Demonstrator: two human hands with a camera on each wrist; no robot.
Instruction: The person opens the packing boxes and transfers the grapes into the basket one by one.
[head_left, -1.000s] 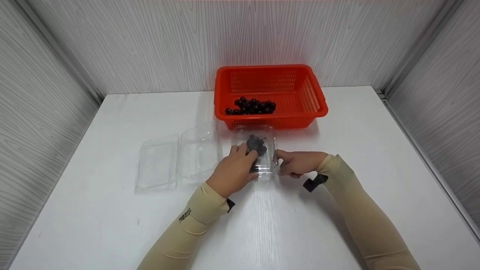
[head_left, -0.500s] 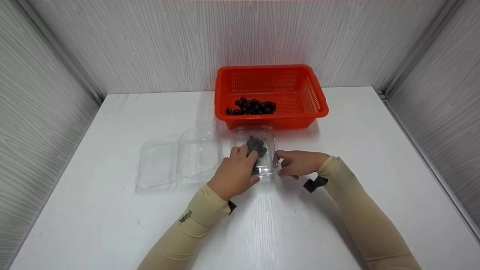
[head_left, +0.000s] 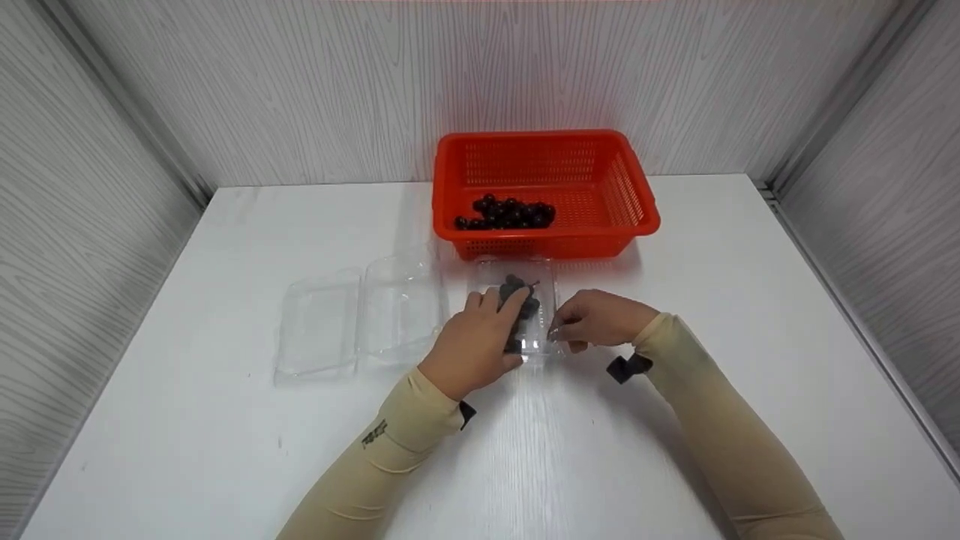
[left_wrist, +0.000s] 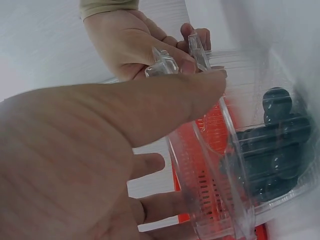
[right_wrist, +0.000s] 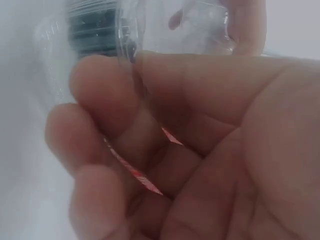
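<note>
A clear plastic clamshell box (head_left: 537, 330) with dark grapes (head_left: 517, 289) inside sits in front of the red basket. My left hand (head_left: 474, 341) holds it from the left, fingers over the top and thumb at the near side. In the left wrist view the thumb (left_wrist: 165, 102) lies along the rim, and the grapes (left_wrist: 275, 150) show through the plastic. My right hand (head_left: 600, 319) pinches the box's right edge near its front corner. Thumb and index finger meet at that edge in the right wrist view, where the fingers (right_wrist: 100, 85) are curled.
A red basket (head_left: 547, 234) holding more dark grapes (head_left: 517, 214) stands behind the box. Left of my hands, another clear plastic container (head_left: 322, 322) lies with its two halves spread open. Pale panels enclose the white table (head_left: 525, 465) at the back and sides.
My right hand has shifted slightly left, its fingers now pinching the box's edge. The left index finger has slid a little right over the lid, while the thumb has come off the grapes' front.
</note>
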